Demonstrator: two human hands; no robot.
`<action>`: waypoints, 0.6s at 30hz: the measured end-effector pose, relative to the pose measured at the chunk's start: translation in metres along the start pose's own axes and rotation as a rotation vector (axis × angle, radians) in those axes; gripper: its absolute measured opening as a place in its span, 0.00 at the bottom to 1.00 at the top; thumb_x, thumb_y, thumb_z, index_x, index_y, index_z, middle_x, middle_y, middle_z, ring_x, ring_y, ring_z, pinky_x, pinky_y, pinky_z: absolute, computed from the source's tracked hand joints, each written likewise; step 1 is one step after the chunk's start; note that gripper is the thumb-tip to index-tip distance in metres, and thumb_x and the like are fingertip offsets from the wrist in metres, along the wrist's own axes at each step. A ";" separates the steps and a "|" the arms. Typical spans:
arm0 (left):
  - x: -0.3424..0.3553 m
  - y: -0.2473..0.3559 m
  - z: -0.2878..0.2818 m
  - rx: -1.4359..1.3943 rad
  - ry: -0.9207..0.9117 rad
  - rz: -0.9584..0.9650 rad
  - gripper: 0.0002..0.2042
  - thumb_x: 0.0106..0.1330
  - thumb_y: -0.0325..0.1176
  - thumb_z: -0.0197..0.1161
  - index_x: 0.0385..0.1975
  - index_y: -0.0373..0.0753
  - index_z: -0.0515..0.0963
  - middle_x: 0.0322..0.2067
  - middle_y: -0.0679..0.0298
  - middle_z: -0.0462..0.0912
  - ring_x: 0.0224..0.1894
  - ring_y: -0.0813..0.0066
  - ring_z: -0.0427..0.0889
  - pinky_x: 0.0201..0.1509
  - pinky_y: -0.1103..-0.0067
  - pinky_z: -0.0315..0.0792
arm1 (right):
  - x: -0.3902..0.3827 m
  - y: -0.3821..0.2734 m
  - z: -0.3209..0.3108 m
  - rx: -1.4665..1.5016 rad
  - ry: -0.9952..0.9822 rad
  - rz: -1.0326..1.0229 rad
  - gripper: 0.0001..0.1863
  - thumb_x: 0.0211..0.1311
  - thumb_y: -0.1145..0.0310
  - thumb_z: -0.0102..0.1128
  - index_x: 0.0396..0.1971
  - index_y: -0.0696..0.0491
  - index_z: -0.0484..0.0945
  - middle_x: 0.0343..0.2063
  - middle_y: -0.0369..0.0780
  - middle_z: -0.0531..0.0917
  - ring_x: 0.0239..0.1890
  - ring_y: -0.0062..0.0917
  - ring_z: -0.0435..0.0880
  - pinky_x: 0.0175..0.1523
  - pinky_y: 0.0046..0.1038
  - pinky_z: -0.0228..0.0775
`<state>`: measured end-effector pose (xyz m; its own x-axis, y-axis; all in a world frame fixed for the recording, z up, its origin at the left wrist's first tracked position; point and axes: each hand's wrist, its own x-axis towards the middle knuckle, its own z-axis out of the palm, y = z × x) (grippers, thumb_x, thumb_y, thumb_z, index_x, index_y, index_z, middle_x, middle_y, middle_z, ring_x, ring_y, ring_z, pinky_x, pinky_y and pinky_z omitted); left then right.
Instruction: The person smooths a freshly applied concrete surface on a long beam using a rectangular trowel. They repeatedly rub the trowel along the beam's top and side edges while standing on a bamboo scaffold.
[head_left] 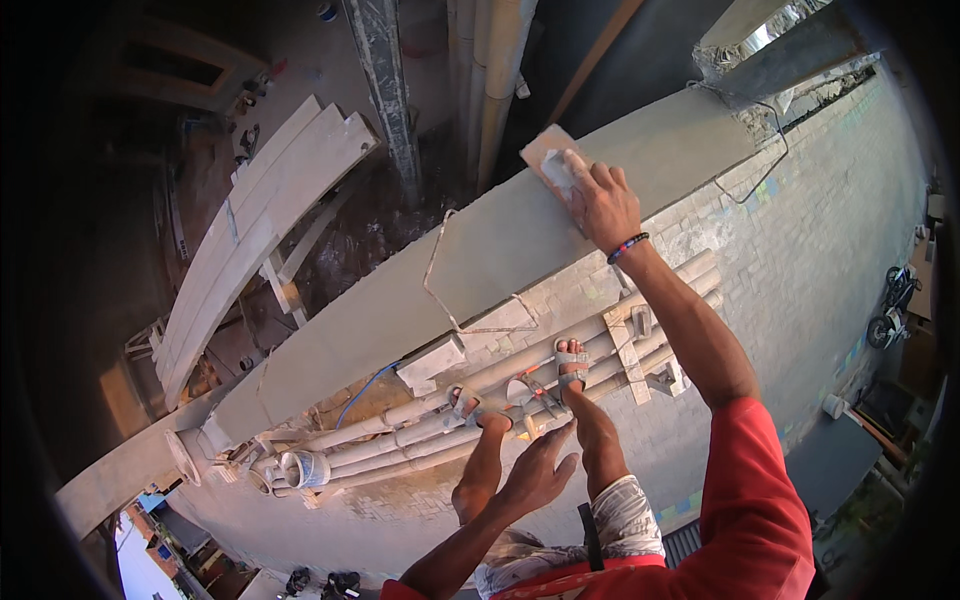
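My right hand [600, 200] grips a flat hand float [540, 152] with a pale pad, resting on the wet grey plastered face of a long beam [400, 300]. My left hand [530, 475] is lower, fingers stretched out and holding nothing visible, above light poles [385, 460] where my sandaled feet stand. Between my feet lie tools [525, 390] with orange parts, partly too small to make out. A bent wire [435, 250] hangs across the beam's face.
A white bucket [305, 468] sits at the scaffold's left. Curved boards [260, 210] and a metal post [385, 90] stand beyond the beam. Far below lies a paved surface [830, 260] with a parked motorbike [890, 310]. The beam's top edge borders a dark drop.
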<state>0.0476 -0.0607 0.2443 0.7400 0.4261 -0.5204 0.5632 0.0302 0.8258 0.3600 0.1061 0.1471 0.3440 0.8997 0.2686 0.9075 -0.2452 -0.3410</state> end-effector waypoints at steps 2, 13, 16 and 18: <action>-0.007 0.006 -0.011 0.108 0.064 -0.040 0.27 0.63 0.33 0.61 0.61 0.31 0.66 0.54 0.41 0.71 0.55 0.46 0.74 0.60 0.68 0.67 | 0.015 0.029 -0.009 -0.064 0.023 0.202 0.29 0.57 0.67 0.61 0.61 0.46 0.69 0.39 0.42 0.79 0.40 0.40 0.77 0.45 0.36 0.74; -0.035 -0.029 -0.020 -0.042 0.074 -0.237 0.24 0.65 0.32 0.59 0.60 0.32 0.67 0.53 0.41 0.74 0.51 0.52 0.80 0.54 0.68 0.74 | -0.068 0.035 -0.043 -0.007 -0.125 0.096 0.31 0.55 0.70 0.63 0.62 0.51 0.69 0.34 0.42 0.77 0.34 0.38 0.74 0.37 0.35 0.74; -0.038 -0.063 -0.016 -0.003 0.105 -0.246 0.24 0.67 0.33 0.56 0.62 0.32 0.65 0.52 0.43 0.77 0.52 0.54 0.81 0.55 0.68 0.74 | -0.045 0.036 -0.032 0.005 -0.041 0.033 0.30 0.56 0.69 0.63 0.61 0.51 0.69 0.34 0.41 0.77 0.34 0.38 0.75 0.38 0.36 0.74; -0.026 -0.077 -0.016 -0.112 0.119 -0.250 0.24 0.68 0.33 0.55 0.63 0.32 0.64 0.53 0.44 0.77 0.51 0.55 0.81 0.55 0.68 0.74 | -0.015 0.022 -0.018 -0.015 -0.042 -0.026 0.29 0.56 0.67 0.63 0.60 0.49 0.70 0.34 0.41 0.77 0.37 0.37 0.76 0.39 0.36 0.75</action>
<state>-0.0209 -0.0600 0.1972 0.5318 0.4956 -0.6867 0.6735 0.2441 0.6977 0.3790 0.0807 0.1522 0.3106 0.9201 0.2387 0.9195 -0.2271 -0.3209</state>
